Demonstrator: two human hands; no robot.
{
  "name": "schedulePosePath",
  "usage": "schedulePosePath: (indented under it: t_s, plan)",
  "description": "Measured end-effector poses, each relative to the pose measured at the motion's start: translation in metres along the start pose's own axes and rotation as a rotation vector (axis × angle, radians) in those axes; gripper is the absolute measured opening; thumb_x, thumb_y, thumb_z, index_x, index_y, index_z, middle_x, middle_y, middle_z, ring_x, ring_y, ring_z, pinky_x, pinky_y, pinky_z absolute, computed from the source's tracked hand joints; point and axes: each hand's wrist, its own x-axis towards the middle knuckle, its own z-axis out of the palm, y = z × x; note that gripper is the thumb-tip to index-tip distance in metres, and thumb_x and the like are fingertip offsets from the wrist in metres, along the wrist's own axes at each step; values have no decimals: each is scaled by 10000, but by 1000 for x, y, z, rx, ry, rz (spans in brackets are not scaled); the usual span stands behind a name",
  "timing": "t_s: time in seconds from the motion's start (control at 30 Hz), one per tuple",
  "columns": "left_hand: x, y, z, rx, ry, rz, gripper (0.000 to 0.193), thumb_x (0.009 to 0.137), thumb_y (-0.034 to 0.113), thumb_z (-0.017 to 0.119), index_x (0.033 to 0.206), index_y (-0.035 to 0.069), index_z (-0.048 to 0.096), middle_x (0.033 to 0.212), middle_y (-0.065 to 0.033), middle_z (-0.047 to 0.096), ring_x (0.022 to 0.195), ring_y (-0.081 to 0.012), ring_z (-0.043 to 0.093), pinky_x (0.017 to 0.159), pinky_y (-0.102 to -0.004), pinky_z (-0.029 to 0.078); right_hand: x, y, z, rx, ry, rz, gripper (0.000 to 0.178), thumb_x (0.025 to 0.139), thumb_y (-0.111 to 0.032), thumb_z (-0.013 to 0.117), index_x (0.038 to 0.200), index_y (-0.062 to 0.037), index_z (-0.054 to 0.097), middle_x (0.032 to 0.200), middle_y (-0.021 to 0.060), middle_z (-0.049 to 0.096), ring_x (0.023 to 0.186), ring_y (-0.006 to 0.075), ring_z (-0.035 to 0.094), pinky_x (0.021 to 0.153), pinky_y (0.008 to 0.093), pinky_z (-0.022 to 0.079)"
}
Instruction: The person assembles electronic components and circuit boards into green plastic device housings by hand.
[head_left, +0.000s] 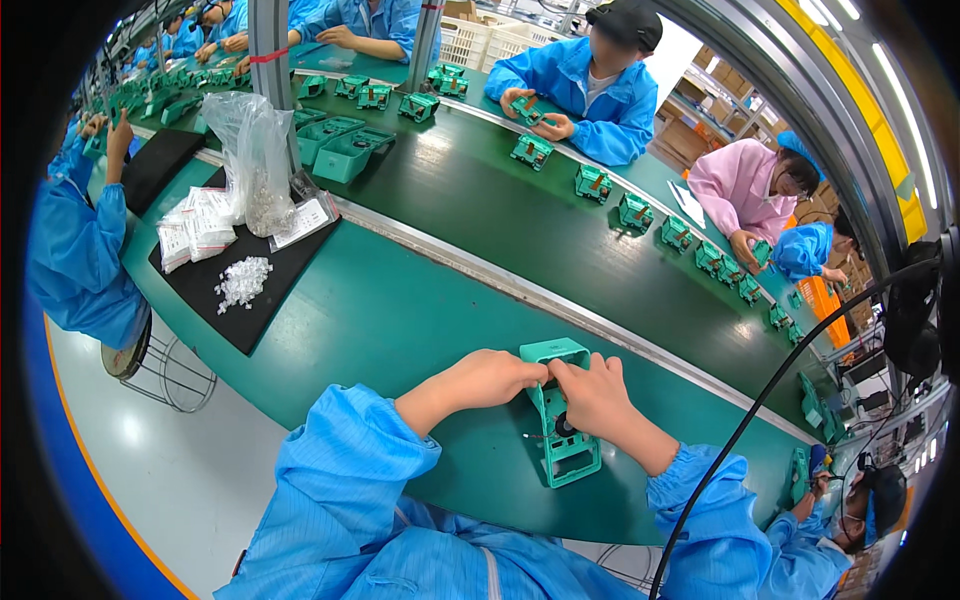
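A green plastic housing (574, 472) lies on the bench in front of me, with its hollow side up. A round black part, like a small speaker, sits inside it, and a thin wire with a pale end sticks out at its left side. My left hand (490, 382) is closed on the upper left edge of the housing, fingertips at the wall. From the right, my right hand (600, 400) reaches over the housing with thumb and fingers pinched just inside its upper end. Whatever those right fingertips hold, if anything, is hidden.
Left on the bench, a black mat (240, 328) carries small clear pieces (243, 284), white packets (196, 226) and a clear plastic bag (248, 150). Beyond a metal rail (480, 275), a dark green conveyor (450, 190) bears several green assemblies (593, 183). Co-workers sit around; a black cable (745, 425) hangs at right.
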Motion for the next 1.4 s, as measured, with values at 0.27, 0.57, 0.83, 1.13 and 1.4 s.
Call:
schedulePosePath:
  t_s: [0.27, 0.57, 0.83, 1.13, 1.4]
  plan:
    - [0, 1, -2, 47, -57, -45, 84, 802, 182, 458, 848, 160, 525, 641, -90, 556, 584, -282, 549, 516, -398, 417, -1, 5, 10, 109, 45, 19, 322, 575, 13, 545, 840, -152, 465, 681, -32, 550, 689, 225, 435, 704, 398, 273]
    - [1, 0, -3, 20, -101, -46, 94, 795, 179, 480, 864, 153, 539, 663, -78, 566, 598, -273, 557, 523, -383, 424, 0, 9, 11, 210, 90, 101, 238, 578, 26, 536, 736, -129, 449, 629, -32, 497, 666, 203, 451, 665, 354, 290]
    - [2, 2, -7, 5, -147, -74, 107, 805, 183, 457, 873, 150, 533, 722, -70, 586, 655, -267, 566, 558, -380, 428, -1, 6, 11, 214, 92, 134, 220, 563, 40, 509, 699, -120, 442, 617, -27, 490, 660, 205, 435, 648, 340, 279]
    - [1, 2, -7, 18, -120, -40, 103, 799, 182, 460, 871, 153, 529, 719, -64, 585, 656, -265, 565, 548, -380, 426, 0, 4, 7, 137, 66, 55, 202, 576, 35, 509, 683, -127, 452, 629, -21, 490, 666, 203, 424, 652, 336, 270]
    - [1, 4, -6, 12, -89, -9, 103, 798, 191, 468, 869, 155, 533, 696, -67, 576, 634, -273, 561, 546, -386, 429, 1, -1, 1, 19, 70, 23, 148, 640, -44, 541, 742, -149, 516, 714, 8, 534, 674, 228, 479, 628, 373, 302]
